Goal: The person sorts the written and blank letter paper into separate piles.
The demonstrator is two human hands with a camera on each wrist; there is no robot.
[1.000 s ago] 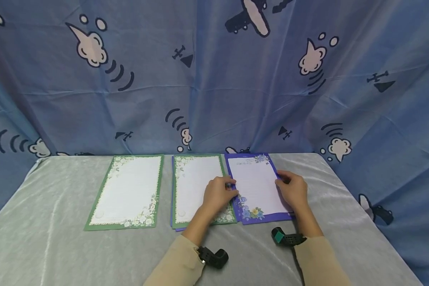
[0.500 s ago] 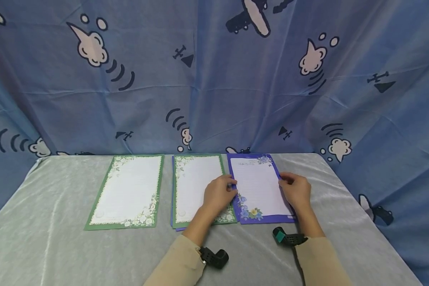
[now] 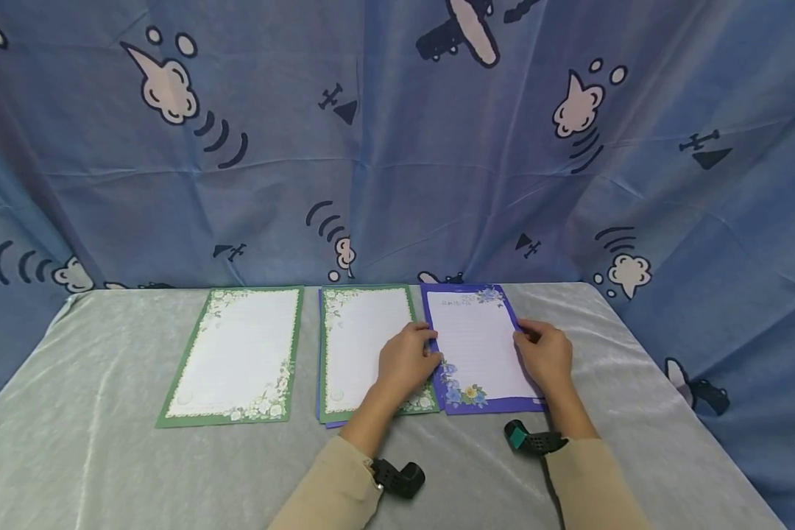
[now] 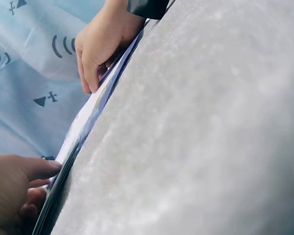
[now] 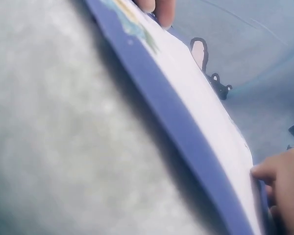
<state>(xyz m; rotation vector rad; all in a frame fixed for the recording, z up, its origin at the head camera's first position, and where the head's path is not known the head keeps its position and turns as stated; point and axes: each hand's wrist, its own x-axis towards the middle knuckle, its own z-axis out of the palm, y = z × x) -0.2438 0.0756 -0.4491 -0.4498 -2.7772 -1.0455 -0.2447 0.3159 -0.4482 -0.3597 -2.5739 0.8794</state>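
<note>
A purple-bordered sheet of letter paper [image 3: 480, 346] with blue flowers lies at the right, its left edge over a green-bordered sheet [image 3: 364, 353]. My left hand [image 3: 404, 361] holds its left edge between thumb and fingers. On the right edge, my right hand [image 3: 546, 357] pinches the paper, thumb uppermost and fingers curled below. The right wrist view shows the purple border [image 5: 171, 122] slightly off the cloth, with my right thumb [image 5: 264, 170] at the edge. In the left wrist view my left thumb [image 4: 44, 167] touches the paper's side edge; the other fingers are partly hidden.
Another green-bordered sheet [image 3: 238, 353] lies apart at the left. A purple edge [image 3: 318, 368] sticks out beneath the middle sheet. Grey velvety cloth [image 3: 106, 471] covers the table, and a blue printed curtain [image 3: 397, 147] hangs behind it. Each wrist wears a black device [image 3: 397, 478].
The purple-bordered sheet has shifted slightly right and turned straighter, both hands staying at its edges. Over the last half second my right hand has moved a little left.
</note>
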